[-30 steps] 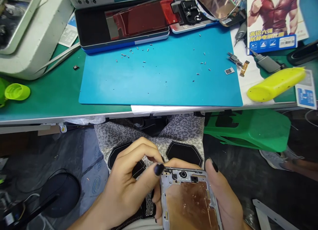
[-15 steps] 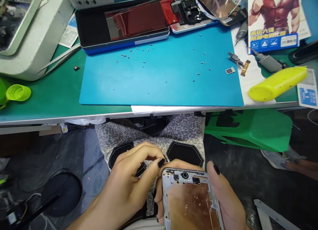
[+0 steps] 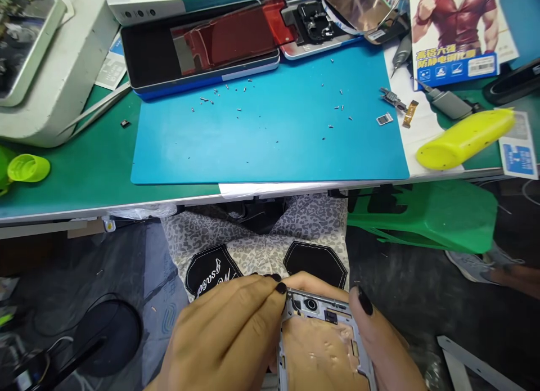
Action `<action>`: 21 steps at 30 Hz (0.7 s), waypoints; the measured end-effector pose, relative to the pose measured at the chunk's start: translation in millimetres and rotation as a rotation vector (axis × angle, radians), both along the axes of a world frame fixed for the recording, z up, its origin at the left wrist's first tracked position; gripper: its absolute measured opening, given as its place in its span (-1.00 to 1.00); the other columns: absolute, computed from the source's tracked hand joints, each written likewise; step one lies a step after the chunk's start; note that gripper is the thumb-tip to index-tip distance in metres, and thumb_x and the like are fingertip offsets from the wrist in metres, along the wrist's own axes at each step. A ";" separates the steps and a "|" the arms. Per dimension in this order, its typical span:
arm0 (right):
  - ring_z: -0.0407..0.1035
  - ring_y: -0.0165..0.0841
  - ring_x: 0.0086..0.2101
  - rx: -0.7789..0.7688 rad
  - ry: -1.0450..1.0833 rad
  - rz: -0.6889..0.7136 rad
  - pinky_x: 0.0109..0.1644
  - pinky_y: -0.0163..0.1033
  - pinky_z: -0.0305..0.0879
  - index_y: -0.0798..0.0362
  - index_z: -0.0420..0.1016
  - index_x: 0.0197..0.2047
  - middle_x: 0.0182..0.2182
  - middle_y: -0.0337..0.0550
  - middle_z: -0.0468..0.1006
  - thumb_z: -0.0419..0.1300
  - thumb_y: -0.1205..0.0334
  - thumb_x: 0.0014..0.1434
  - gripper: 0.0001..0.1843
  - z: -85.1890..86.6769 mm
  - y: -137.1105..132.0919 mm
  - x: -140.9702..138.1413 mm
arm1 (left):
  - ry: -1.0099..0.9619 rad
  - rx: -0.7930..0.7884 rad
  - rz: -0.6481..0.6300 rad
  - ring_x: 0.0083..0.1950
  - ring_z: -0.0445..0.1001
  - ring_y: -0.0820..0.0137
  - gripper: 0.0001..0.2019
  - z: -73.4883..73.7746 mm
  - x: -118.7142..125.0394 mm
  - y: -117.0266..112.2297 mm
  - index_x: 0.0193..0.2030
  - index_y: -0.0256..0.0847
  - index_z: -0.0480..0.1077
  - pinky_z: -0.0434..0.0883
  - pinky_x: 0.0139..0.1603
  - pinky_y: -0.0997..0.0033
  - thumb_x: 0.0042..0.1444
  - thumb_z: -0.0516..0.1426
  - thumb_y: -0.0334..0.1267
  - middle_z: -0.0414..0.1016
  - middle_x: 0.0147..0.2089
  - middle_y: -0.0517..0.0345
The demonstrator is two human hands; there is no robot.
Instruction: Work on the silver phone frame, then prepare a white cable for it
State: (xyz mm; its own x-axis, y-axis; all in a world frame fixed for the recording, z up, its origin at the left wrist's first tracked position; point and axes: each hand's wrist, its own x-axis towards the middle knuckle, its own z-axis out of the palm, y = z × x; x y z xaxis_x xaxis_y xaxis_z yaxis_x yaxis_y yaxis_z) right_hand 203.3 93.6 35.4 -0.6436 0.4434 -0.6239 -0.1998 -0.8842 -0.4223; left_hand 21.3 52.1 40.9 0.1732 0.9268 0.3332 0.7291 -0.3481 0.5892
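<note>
The left hand (image 3: 223, 337) has its fingertips (image 3: 279, 288) bunched tight together, dark nails touching, pressed at the top left corner of a stripped phone frame (image 3: 320, 346); whether anything tiny sits between them I cannot tell. The right hand (image 3: 388, 351) is clamped on that frame from the other side, thumb lying along its right edge. The frame is held low over the person's leopard-print lap (image 3: 261, 236), below the bench edge, copper-coloured plate facing up and the camera hole (image 3: 311, 305) near the top. Up on the green bench (image 3: 84, 171) lies a blue mat (image 3: 270, 132) dotted with small screws (image 3: 219, 93). A black tray (image 3: 147, 53) with red film sits at its far edge, and a yellow bottle (image 3: 464, 139) lies on its side to the right.
</note>
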 end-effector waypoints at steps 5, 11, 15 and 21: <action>0.54 -0.09 -0.23 -0.011 0.040 -0.003 -0.16 0.02 0.49 -0.14 0.52 -0.03 -0.37 -0.11 0.60 0.03 -0.33 0.22 -0.47 7.3 -0.1 -6.9 | 0.046 0.028 -0.097 -0.28 0.59 0.30 -0.76 4.4 -0.4 4.9 -0.30 -0.38 0.49 0.58 -0.22 0.33 0.22 -0.01 -0.50 0.60 -0.38 -0.04; 0.54 -0.16 -0.25 0.048 0.122 -0.053 -0.13 -0.04 0.46 -0.09 0.44 0.08 -0.37 -0.10 0.59 -0.12 -0.24 0.34 -0.45 17.1 2.2 -16.6 | -0.093 -0.082 -0.124 -0.31 0.54 0.34 -0.83 2.1 -1.6 4.8 -0.31 -0.36 0.46 0.52 -0.29 0.33 0.10 0.08 -0.60 0.54 -0.41 0.03; 0.51 -0.12 -0.20 0.006 0.054 -0.014 -0.06 0.02 0.39 -0.04 0.42 0.10 -0.33 -0.06 0.59 -0.13 -0.31 0.30 -0.37 11.5 -2.3 -5.6 | -0.047 -0.052 -0.027 -0.37 0.50 0.48 -0.84 -2.7 2.3 8.1 -0.33 -0.29 0.43 0.43 -0.30 0.49 0.08 0.15 -0.61 0.54 -0.42 0.16; 0.50 -0.07 -0.22 -0.051 0.109 -0.002 -0.08 0.06 0.37 -0.14 0.47 -0.01 -0.22 -0.03 0.58 -0.06 -0.40 0.20 -0.38 6.2 -6.0 -0.3 | -0.173 -0.276 0.055 -0.41 0.39 0.55 -0.87 -7.1 -7.8 5.7 -0.29 -0.22 0.28 0.32 -0.39 0.54 0.21 -0.01 -0.50 0.38 -0.40 0.21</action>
State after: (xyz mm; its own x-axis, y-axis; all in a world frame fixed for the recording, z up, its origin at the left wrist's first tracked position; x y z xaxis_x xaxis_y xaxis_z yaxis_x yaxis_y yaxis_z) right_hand 203.0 87.5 41.6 -0.7078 0.4144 -0.5721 -0.2441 -0.9034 -0.3525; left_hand 13.5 57.8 33.8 0.0831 0.9926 0.0886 0.6236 -0.1211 0.7723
